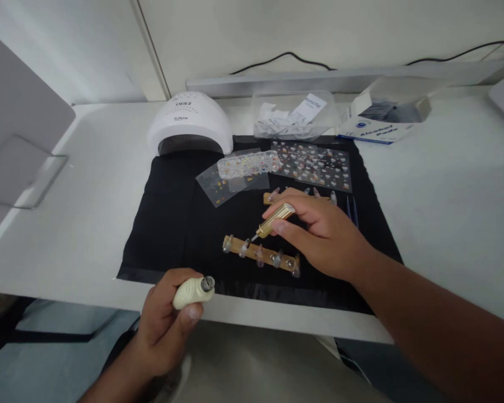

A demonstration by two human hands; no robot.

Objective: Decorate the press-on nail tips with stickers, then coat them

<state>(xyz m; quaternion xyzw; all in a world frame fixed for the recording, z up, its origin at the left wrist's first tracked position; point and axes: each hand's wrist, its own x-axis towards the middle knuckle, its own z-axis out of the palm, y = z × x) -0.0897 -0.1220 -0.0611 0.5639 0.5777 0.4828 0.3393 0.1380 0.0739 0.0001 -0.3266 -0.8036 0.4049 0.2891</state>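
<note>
My right hand (315, 232) pinches the gold cap of a nail polish brush (276, 220). The brush tip reaches down to a false nail (244, 248), second from the left on a wooden stand (252, 248); whether it touches cannot be made out. Several clear, glittery false nails are fixed along that stand. In front of the table edge, my left hand (163, 330) is closed round a cream nail polish bottle (193, 293), tilted with its uncapped neck to the right. A second wooden stand (267, 198) with false nails lies behind my right hand, partly hidden by it.
A black cloth (168, 218) covers the middle of the white table (445, 212). At the back stand a white nail lamp (191, 123), a clear tub of packets (294, 115) and an alcohol pad box (382, 120). Sticker sheets (311, 165) and dark tweezers (352, 211) lie on the cloth.
</note>
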